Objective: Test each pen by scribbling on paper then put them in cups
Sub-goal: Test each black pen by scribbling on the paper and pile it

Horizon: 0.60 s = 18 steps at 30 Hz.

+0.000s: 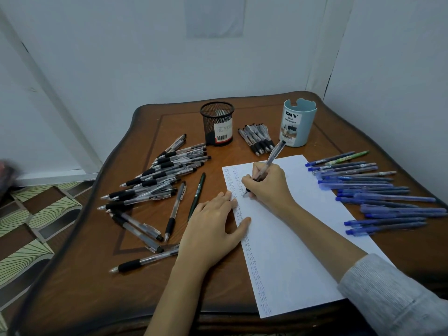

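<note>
Clear pen (266, 166) is gripped by R hand (269, 187), tip touching paper (298, 238), w/ L hand (213, 226) laid flat, fingers straight, pressed on paper's left edge.

Your wooden table (80, 282) holds a sheet of paper (291, 251), a mesh cup (218, 124), a blue cup (298, 124), black pens (157, 180) left, blue pens (378, 195) right.
</note>
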Tool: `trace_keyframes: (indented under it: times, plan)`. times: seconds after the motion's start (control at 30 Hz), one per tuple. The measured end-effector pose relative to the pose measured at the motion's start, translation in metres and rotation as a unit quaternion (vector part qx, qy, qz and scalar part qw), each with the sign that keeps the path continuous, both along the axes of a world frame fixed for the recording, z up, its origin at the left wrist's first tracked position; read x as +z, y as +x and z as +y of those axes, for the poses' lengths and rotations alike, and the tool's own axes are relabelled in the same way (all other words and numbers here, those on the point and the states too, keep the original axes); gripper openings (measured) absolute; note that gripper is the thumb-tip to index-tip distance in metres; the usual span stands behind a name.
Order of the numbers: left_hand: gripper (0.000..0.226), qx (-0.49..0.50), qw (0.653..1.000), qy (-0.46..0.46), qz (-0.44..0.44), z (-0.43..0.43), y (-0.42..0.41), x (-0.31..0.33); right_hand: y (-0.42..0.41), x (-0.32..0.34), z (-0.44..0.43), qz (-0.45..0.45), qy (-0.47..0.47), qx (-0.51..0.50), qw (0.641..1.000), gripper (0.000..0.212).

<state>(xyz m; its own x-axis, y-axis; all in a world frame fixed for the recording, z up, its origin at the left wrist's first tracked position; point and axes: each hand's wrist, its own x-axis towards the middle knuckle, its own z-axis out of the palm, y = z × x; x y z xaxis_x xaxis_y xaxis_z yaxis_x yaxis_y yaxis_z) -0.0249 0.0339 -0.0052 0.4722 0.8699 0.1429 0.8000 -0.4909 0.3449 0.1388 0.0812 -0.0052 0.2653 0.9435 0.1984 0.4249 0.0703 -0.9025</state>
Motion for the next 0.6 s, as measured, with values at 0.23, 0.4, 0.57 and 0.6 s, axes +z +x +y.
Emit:
trace_keyframes:
  times: [0.23, 0.4, 0.57, 0.6]
  plan:
    - [0.058, -0.001, 1.000, 0.003, -0.002, -0.0002, 0.0001, -0.0005, -0.0022, 0.0014, -0.0002, 0.002, -0.007, 0.002, 1.000, 0.032]
    - [0.057, -0.002, 1.000, 0.005, -0.001, -0.0006, -0.0001, -0.0003, -0.0013, 0.0029, -0.0011, 0.019, -0.007, 0.000, 1.000, 0.034]
    - [0.057, -0.002, 1.000, 0.006, -0.003, -0.0008, 0.0000, -0.0006, -0.0013, 0.0035, -0.0012, 0.014, -0.005, 0.007, 1.000, 0.035]
    - [0.057, -0.002, 1.000, 0.005, -0.002, -0.0009, -0.0002, -0.0005, -0.0013, 0.0033, -0.0014, 0.013, -0.008, 0.009, 1.000, 0.035]
